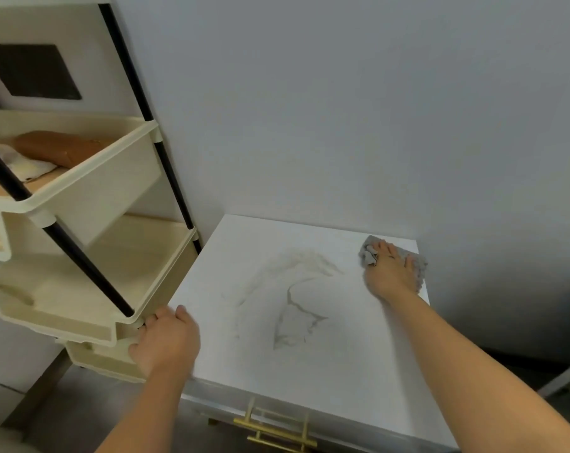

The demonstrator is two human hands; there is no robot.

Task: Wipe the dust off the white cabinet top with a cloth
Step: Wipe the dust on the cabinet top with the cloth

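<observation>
step: wiping | right hand [389, 273] flat, fingers spread, pressing crumpled grey cloth [416, 263] at far-right corner of flat white cabinet top [342, 371] | left hand [166, 341] curled over its left edge (likely bracing) | advice: keep pressure even, overlap strokes toward central dust smears [296, 308]

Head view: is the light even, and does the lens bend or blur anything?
In the head view the light is soft, with no glare on the cabinet top; a dark shadow sits on the wall right of it; the wide lens makes the shelf rack lean; the right hand on the cloth looks slightly soft.
</observation>
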